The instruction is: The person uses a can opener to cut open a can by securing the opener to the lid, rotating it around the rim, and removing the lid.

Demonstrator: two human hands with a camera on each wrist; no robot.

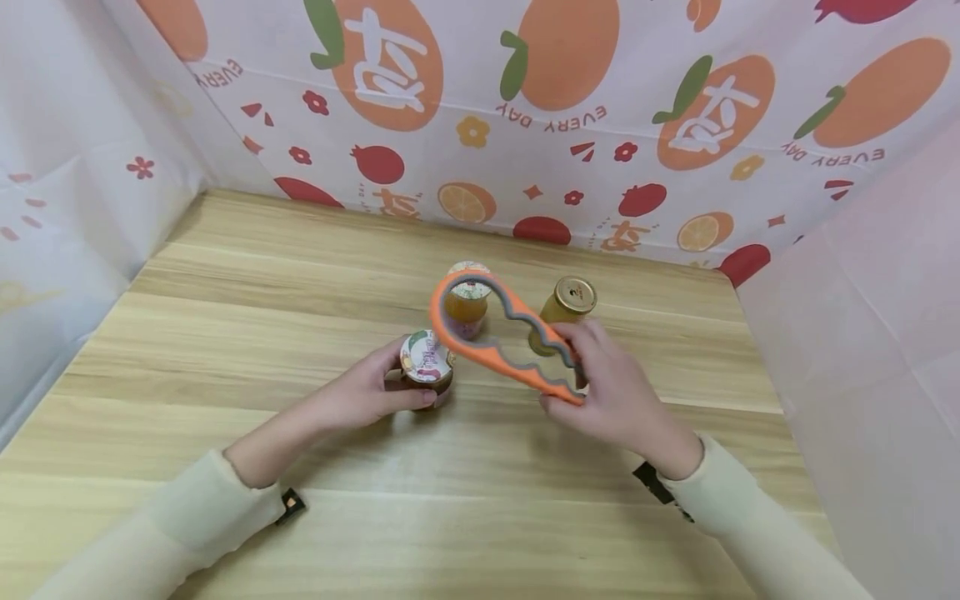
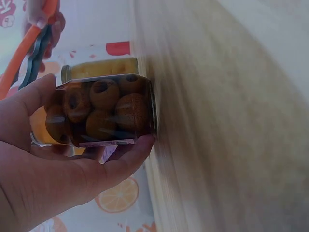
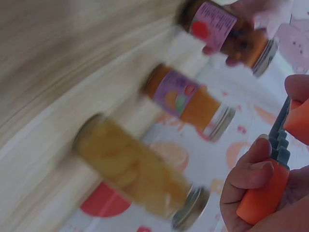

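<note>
My left hand [image 1: 375, 385] grips a glass jar [image 2: 104, 108] of dark round fruit. The jar's printed lid [image 1: 426, 357] faces up, and its base is at the tabletop. In my right hand [image 1: 611, 387] is an orange jar opener [image 1: 480, 354] with a grey scalloped inner edge, held by its handles. The opener's loop hangs in the air, overlapping a second jar of orange fruit [image 3: 181, 99] in the head view. A taller jar with a gold lid [image 1: 575, 294] and yellow fruit [image 3: 133, 166] stands just behind my right hand, partly hidden by it.
The wooden table [image 1: 225, 333] ends at a fruit-printed curtain [image 1: 480, 150] along the back. Plain pale curtain hangs at the left and right sides. The orange-fruit jar and the gold-lidded jar stand upright beyond the hands.
</note>
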